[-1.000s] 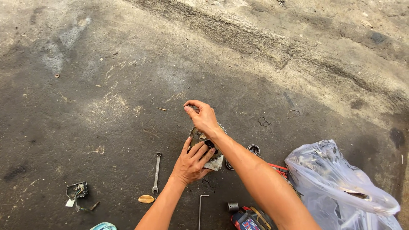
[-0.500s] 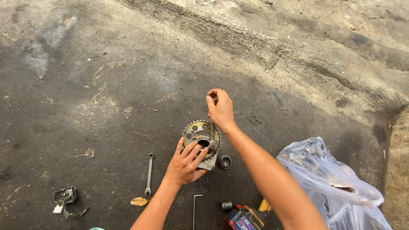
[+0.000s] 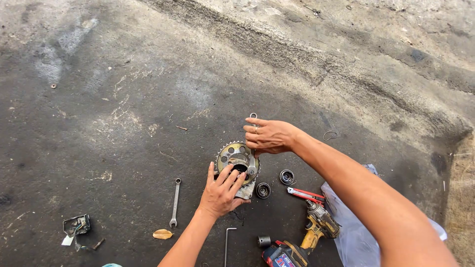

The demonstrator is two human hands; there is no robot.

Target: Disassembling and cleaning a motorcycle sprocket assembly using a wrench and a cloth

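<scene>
The person crouches over dark, oil-stained ground with a toothed sprocket [image 3: 236,157] lying flat between the two hands. The left hand [image 3: 221,190] presses down on the near edge of the sprocket, fingers spread wide over its hub and gripping nothing. The right hand [image 3: 267,136] is curled around the upper part of a slim metal wrench [image 3: 253,143], which stands nearly upright with its lower end planted in the sprocket and its ring end poking out above the knuckles. Just right of the left hand sit two small round bearings [image 3: 263,190], close together on the ground. Beyond them, under the right forearm, lie red-handled pliers [image 3: 305,194] and a yellow cordless drill [image 3: 319,226], beside a clear plastic bag [image 3: 349,232]. To the left of the left hand a combination spanner [image 3: 175,202] lies alone, with a dry leaf [image 3: 162,234] near its lower end.
</scene>
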